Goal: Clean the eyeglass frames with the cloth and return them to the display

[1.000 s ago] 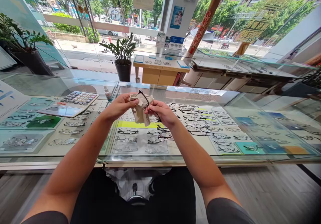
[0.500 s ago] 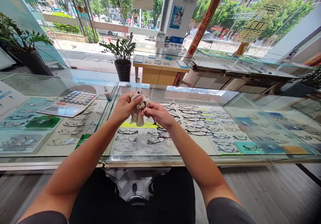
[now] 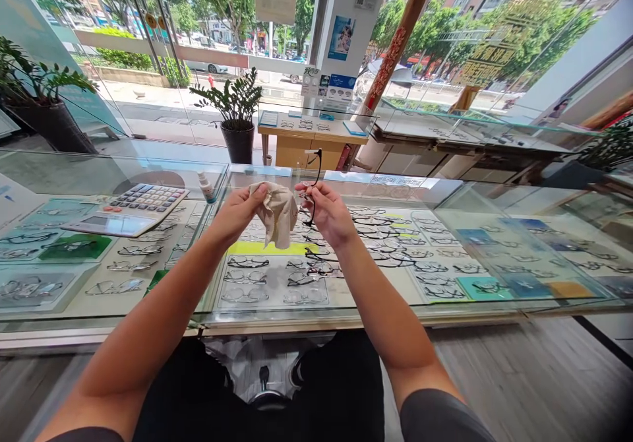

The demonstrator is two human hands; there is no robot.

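My left hand [image 3: 237, 212] pinches a crumpled beige cloth [image 3: 278, 214], which hangs down above the glass counter. Just right of the cloth, my right hand [image 3: 330, 214] grips a pair of dark-framed glasses [image 3: 317, 168], turned on end with one part sticking up past the fingers. Cloth and glasses are close together, with a narrow gap at most. Below both hands, rows of eyeglasses [image 3: 247, 262] lie inside the glass display case [image 3: 277, 313].
A calculator [image 3: 127, 208] rests on the counter at the left, beside a small spray bottle [image 3: 206, 187]. Beyond the counter stand a potted plant [image 3: 238, 140] and a low wooden display cabinet [image 3: 297, 150]. More frames fill the case at the right.
The cloth and the glasses have come apart; my right hand has shifted right with the glasses, now turned upright. The cloth hangs looser from my left hand. The view has shifted slightly.
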